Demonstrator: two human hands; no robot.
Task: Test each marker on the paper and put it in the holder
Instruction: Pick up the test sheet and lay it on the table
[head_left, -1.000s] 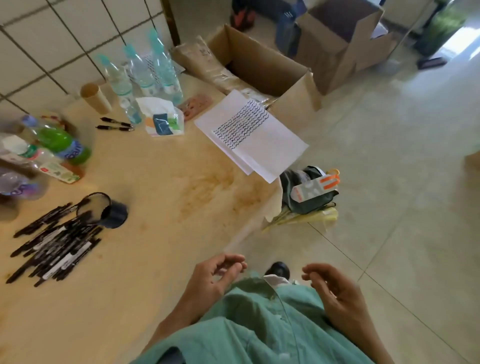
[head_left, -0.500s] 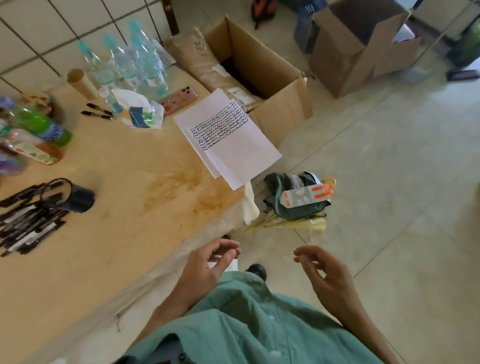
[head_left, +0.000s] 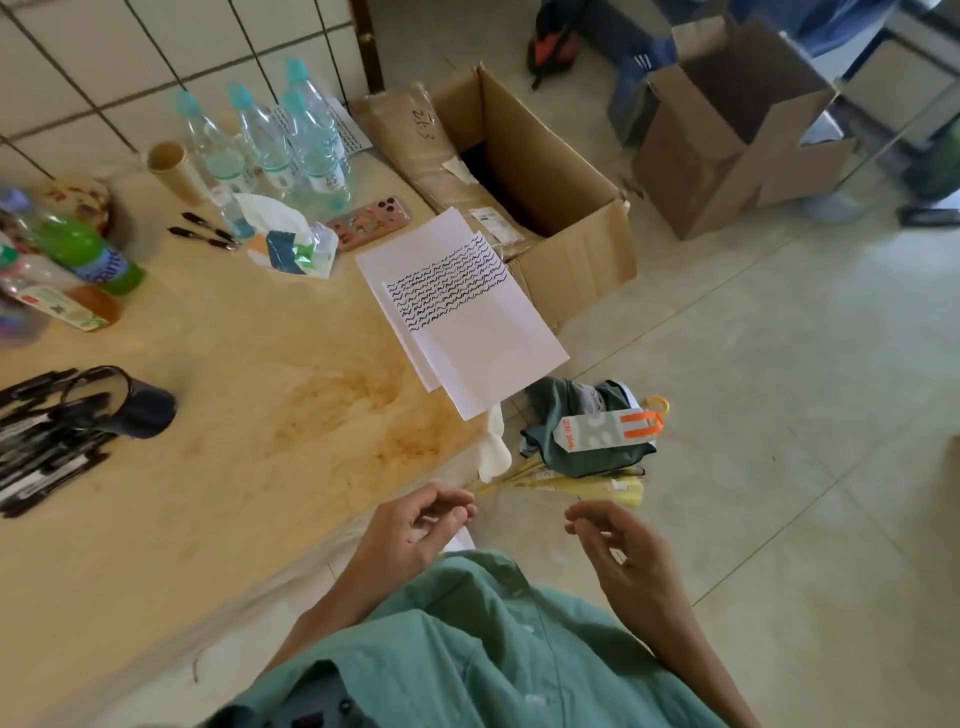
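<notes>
A heap of black markers (head_left: 44, 447) lies at the left edge of the beige table (head_left: 234, 415). A dark holder cup (head_left: 132, 402) lies on its side against them. White paper sheets (head_left: 462, 317) with rows of wavy black test lines hang over the table's right edge. Two more markers (head_left: 205, 236) lie near the bottles at the back. My left hand (head_left: 415, 535) and my right hand (head_left: 618, 551) hover near my chest, off the table's corner. Both have loosely curled fingers and hold nothing.
Clear water bottles (head_left: 270, 140), a green bottle (head_left: 85, 254), a cardboard tube (head_left: 174, 169), a tissue pack (head_left: 291, 244) and a phone (head_left: 371, 221) crowd the table's back. Open cardboard boxes (head_left: 550, 197) stand on the tiled floor, with a bag (head_left: 587, 436) below the table corner.
The camera has swung left and back right, so the scene shifted in view. Both hands stayed low near my chest, holding nothing, and nothing on the table moved.
</notes>
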